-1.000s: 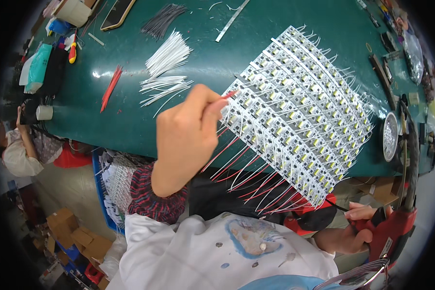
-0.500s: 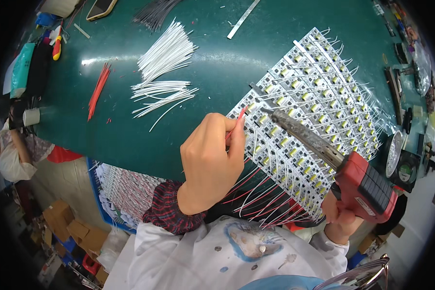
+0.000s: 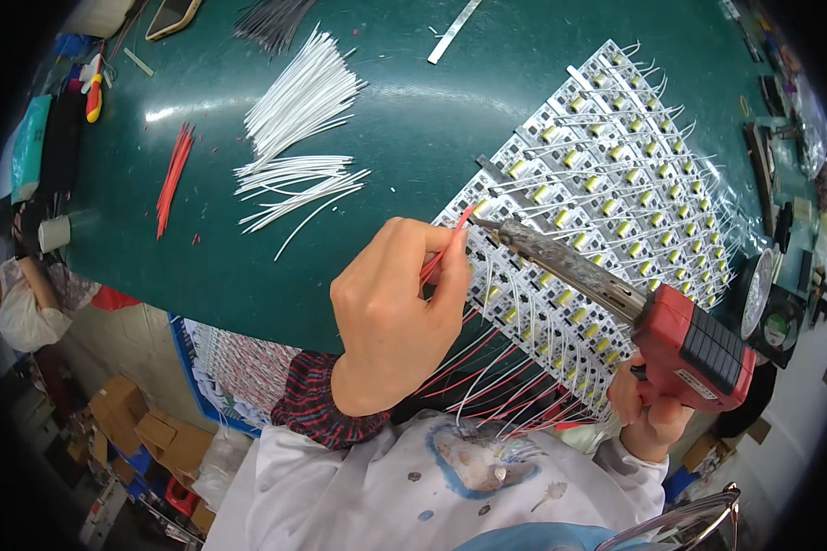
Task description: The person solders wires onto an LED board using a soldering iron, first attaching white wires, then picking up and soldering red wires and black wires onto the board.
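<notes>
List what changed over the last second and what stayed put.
The right hand brought the red soldering gun up from the lower right edge, and its tip now sits beside the red wire at the board edge. The left hand kept its pinch on that wire against the LED boards. The white wires and the loose red wires on the green table lie as before.

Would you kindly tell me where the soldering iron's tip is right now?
In the head view, the soldering iron, in the right hand, has its tip mid-frame beside the red wire pinched by the left hand.
</notes>
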The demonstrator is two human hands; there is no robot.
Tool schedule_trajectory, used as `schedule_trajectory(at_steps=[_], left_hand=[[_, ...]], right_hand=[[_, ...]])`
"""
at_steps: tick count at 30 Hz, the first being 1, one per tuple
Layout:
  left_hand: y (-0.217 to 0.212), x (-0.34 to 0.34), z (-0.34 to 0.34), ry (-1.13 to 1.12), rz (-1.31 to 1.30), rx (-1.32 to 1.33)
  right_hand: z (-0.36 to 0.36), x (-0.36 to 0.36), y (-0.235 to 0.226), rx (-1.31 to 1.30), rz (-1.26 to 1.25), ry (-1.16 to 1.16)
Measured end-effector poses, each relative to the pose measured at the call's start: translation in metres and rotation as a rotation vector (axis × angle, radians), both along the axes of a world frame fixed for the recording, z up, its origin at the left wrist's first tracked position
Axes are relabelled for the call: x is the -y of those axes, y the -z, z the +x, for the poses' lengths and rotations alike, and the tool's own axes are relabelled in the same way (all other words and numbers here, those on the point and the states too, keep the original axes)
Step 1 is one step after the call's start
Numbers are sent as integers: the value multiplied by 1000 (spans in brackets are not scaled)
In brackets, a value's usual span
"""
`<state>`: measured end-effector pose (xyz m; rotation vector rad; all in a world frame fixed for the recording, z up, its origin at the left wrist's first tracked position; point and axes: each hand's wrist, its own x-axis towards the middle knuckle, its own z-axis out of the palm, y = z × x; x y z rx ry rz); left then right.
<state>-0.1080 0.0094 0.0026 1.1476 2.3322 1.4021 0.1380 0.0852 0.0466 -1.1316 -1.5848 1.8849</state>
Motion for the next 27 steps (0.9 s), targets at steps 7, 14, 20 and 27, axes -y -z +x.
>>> schedule_trajectory(at_steps=[7,14,20,27], left_hand=[[-2,1,-1,15,-6,-43],[1,1,-1,33,-1,-120],[1,-2,1,35,24,-117],[1,-2,0,32,27,-138]], right_hand=[[40,-1,23,206,271,-117],[19,2,10,291,423,-152],[34,2,15,58,255,-102],[37,11,31,-112,73,149]])
